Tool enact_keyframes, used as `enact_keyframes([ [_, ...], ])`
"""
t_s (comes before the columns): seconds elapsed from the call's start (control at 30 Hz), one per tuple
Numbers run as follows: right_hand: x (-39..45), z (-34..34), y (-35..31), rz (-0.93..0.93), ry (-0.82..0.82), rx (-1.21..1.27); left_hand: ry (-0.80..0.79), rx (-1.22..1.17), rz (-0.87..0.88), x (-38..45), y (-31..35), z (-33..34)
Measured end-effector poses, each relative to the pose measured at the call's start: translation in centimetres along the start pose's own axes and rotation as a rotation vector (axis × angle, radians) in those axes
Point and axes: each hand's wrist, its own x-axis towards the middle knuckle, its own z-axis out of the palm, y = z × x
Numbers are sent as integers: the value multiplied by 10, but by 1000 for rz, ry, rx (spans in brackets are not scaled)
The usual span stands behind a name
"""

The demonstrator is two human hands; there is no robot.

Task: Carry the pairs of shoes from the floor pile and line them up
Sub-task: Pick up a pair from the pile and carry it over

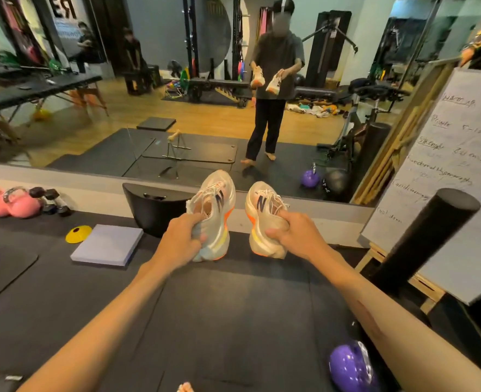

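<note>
Black rubber floor (228, 321) fills most of what I see, running up to a wall mirror (177, 94) ahead of me. Leaning at my right is a whiteboard (459, 193) with handwriting, and a black foam roller (420, 239) stands in front of it. Against the mirror's base sits a black curved block (154, 210), with a grey foam pad (106, 246) and a yellow cone marker (78, 233) near it, pink kettlebells (10, 205) further left, and a purple kettlebell (349, 369) by my right forearm.

I am holding a pair of pale running shoes with orange soles out in front of me, both off the floor, toes pointing away, well apart from each other. My left hand (181, 240) grips the left shoe (215, 213) at the heel collar, its fingers curled tight around the back of the shoe with the thumb on the outer side. My right hand (291, 234) holds the right shoe (264, 219) the same way, its fingers tucked into the opening and thumb pressed across the heel.
</note>
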Motion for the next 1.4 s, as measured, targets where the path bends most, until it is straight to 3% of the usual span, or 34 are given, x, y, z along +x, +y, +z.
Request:
enact_keyframes([
  [0.43, 225, 46, 56, 91, -199, 26, -235, -30, -137, 234, -130, 63],
  [0.6, 305, 70, 104, 181, -322, 123, -246, -136, -215, 316, -154, 106],
  [0.77, 372, 121, 176, 213, -327, 204, -261, -120, -291, 375, -188, 171],
  [0.97, 471, 186, 259, 265, -500, 270, -359, -64, -371, 455, -231, 256],
  [1.1, 529, 242, 301, 280, -561, 244, -510, -55, -335, 500, -273, 316],
  [1.2, 550, 306, 341, 365, -590, 244, -618, 49, -400, 514, -321, 376],
  [1.3, 549, 377, 389, 449, -589, 219, -637, 144, -352, 497, -376, 466],
  [1.33, 547, 401, 405, 448, -572, 193, -730, 160, -327, 479, -394, 504],
  [1.4, 543, 452, 433, 415, -536, 124, -790, 162, -431, 427, -432, 576],
])
